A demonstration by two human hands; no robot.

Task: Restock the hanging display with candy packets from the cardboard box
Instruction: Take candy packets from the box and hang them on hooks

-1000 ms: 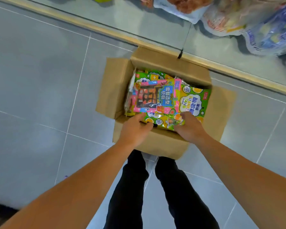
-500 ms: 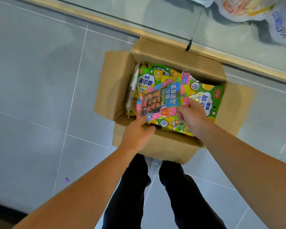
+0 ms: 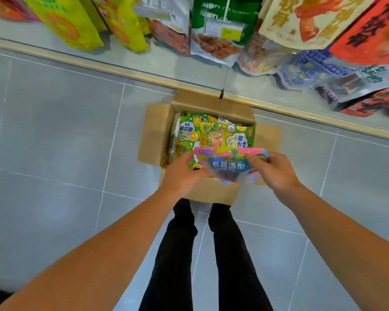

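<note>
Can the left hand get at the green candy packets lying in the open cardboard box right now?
Probably not at once: the left hand and the right hand both hold the pink and blue candy packet above the open cardboard box, partly covering the green candy packets.

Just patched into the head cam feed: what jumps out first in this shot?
The pink and blue candy packet held between the left hand and right hand, above the open cardboard box on the floor. Green packets fill the box, and snack bags hang on the display above.
</note>
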